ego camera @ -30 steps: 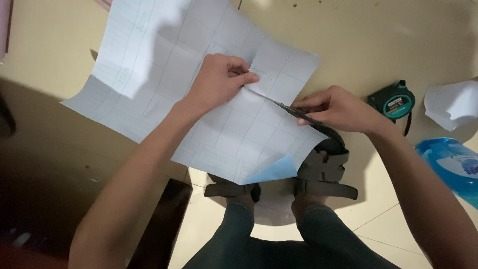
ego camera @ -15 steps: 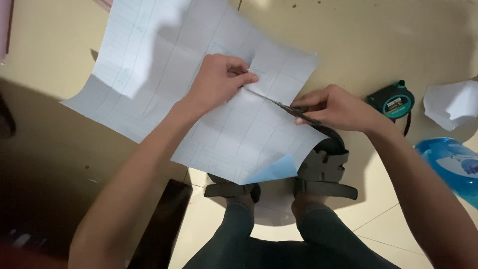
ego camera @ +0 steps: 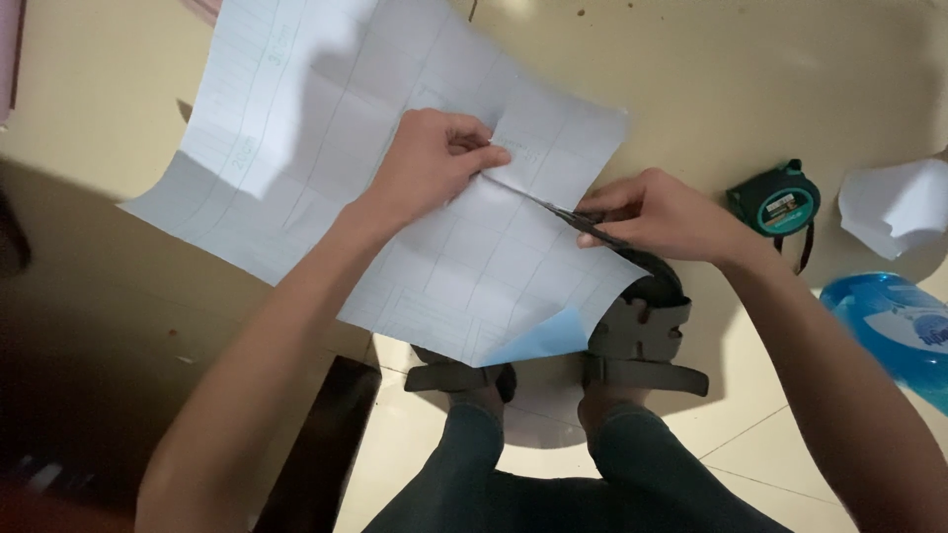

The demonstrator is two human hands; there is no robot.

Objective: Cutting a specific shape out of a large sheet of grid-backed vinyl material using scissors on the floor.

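Pale gridded paper [ego camera: 326, 188] lies on the floor [ego camera: 770, 89] before both feet. Left hand [ego camera: 430, 163] pinches its edge. Right hand [ego camera: 662, 215] grips scissors [ego camera: 553, 207], blades pointing left toward the pinch, just beside it.

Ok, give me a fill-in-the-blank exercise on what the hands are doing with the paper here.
1. The right hand cuts the gridded paper sheet with ____.
2. The left hand pinches the ____ beside the cut.
3. On the floor, the green tape measure lies to the person's ____.

Missing words: scissors; paper; right
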